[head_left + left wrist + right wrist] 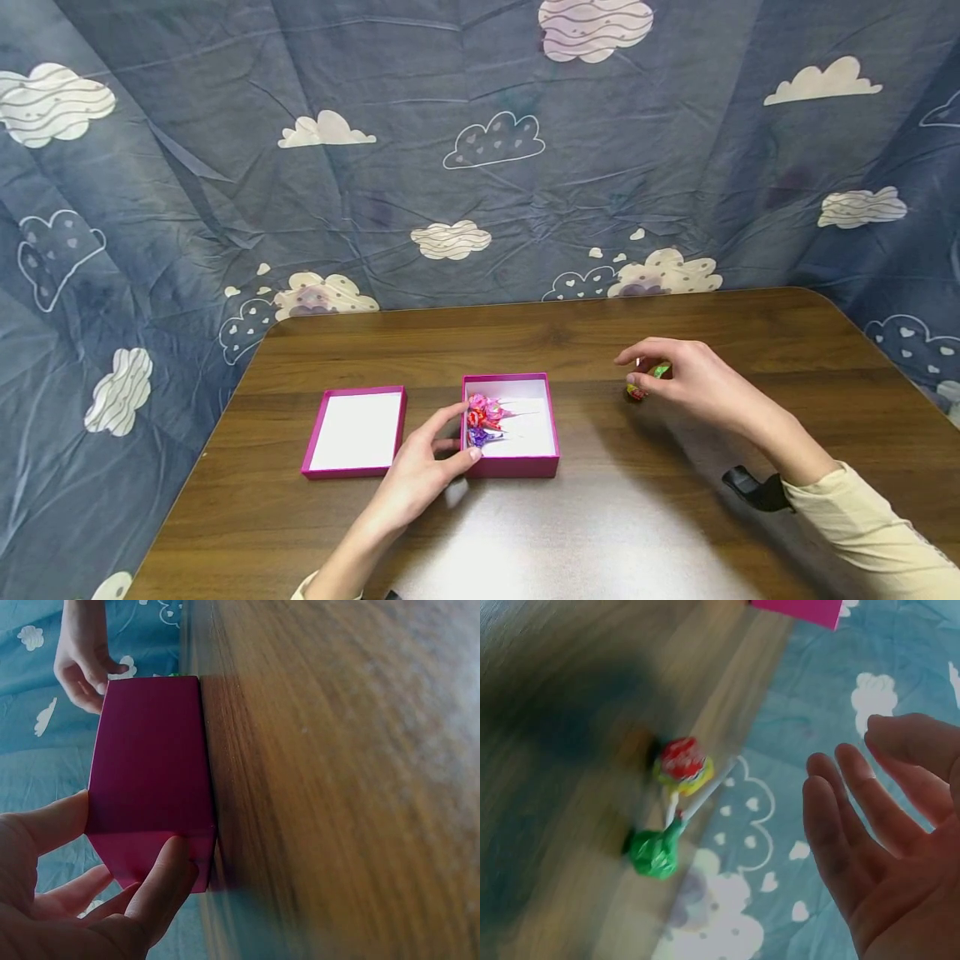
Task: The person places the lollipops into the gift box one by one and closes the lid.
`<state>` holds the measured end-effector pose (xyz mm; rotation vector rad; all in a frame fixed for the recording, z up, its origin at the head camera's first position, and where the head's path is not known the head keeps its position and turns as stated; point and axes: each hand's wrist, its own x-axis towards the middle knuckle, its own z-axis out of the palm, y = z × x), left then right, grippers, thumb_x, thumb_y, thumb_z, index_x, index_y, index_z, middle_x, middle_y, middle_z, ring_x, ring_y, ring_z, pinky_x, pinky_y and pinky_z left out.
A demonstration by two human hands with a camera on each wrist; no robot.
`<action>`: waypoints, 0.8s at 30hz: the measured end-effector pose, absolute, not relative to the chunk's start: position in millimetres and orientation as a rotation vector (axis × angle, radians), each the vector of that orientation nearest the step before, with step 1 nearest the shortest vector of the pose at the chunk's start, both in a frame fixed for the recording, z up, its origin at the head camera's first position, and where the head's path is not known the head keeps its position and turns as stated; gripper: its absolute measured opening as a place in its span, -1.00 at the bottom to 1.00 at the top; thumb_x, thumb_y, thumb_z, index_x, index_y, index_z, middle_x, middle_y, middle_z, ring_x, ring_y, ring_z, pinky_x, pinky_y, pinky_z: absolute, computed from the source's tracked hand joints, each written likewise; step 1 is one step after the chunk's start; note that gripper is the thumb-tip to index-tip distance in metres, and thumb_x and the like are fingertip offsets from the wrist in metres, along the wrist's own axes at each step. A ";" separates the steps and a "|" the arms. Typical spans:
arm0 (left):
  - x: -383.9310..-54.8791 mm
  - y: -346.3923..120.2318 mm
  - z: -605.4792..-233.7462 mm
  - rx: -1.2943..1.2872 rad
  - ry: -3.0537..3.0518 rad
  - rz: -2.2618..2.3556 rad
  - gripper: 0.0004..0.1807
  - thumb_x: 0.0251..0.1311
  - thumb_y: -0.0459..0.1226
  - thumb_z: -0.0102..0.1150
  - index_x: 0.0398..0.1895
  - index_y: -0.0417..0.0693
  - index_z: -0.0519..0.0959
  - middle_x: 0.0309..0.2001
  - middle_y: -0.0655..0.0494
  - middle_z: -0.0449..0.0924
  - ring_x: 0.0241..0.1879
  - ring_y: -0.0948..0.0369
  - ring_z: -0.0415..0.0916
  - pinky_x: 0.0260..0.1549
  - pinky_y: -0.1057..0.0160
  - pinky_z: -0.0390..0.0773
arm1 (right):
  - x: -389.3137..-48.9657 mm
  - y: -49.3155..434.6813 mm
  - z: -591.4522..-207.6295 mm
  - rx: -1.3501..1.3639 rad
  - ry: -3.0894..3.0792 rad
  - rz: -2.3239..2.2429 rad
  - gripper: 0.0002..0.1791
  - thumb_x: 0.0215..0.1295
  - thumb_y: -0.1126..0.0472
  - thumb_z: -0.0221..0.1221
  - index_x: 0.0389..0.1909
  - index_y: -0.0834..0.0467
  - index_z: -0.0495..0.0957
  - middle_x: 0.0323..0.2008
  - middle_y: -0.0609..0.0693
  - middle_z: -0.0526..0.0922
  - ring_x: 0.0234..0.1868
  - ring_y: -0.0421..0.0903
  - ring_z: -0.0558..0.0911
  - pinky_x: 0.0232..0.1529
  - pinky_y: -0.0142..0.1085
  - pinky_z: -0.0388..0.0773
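Note:
My left hand (420, 471) holds the left end of an open magenta box (517, 468), thumb at the near corner; in the left wrist view a fingertip presses its outer wall (150, 757). Several wrapped lollipops, pink (495, 407), red (480, 419) and purple (480, 437), lie inside, heads to the left. Over at the right, my right hand (693, 379) hovers with parted, loosely bent fingers and grips nothing. Below it, two lollipops lie on the table: one green (654, 853), one red and yellow (684, 761), their white sticks close together.
Left of the box lies its white-lined magenta lid (356, 431), inside up. All of this is on a brown wooden table (585, 517). A blue cloth with cloud prints (405, 192) hangs behind the far edge. A dark strap (753, 489) is on my right wrist.

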<state>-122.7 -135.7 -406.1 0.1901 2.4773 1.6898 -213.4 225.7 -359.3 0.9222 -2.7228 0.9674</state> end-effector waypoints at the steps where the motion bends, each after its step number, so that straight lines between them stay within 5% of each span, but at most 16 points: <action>1: -122.6 -135.7 -406.1 0.192 2.478 1.690 -0.33 0.18 -0.16 0.35 0.38 0.15 0.38 0.36 -0.10 0.32 0.11 -0.08 0.49 -0.17 0.04 0.56 | -214.9 228.0 -360.4 0.912 -2.729 0.945 -0.75 0.19 0.34 0.34 -0.12 0.03 0.67 -0.39 -0.16 0.69 -0.39 -0.25 0.65 -0.33 -0.32 0.54; 13: -122.6 -135.0 -405.9 0.201 2.479 1.698 -0.32 0.18 -0.16 0.36 0.39 0.15 0.38 0.35 -0.08 0.34 0.10 -0.07 0.50 -0.17 0.06 0.56 | -230.6 246.2 -378.5 0.796 -2.875 0.861 -0.70 0.13 0.41 0.30 -0.13 0.05 0.70 -0.28 -0.06 0.74 -0.29 -0.15 0.68 -0.21 -0.08 0.51; 24: -122.1 -134.8 -405.0 0.198 2.467 1.712 -0.32 0.18 -0.16 0.36 0.39 0.17 0.37 0.36 -0.06 0.33 0.11 -0.07 0.50 -0.15 0.05 0.56 | -238.6 251.8 -398.4 0.777 -2.977 0.899 -0.69 0.08 0.36 0.35 -0.11 0.08 0.69 -0.38 -0.14 0.72 -0.32 -0.18 0.64 -0.31 -0.30 0.41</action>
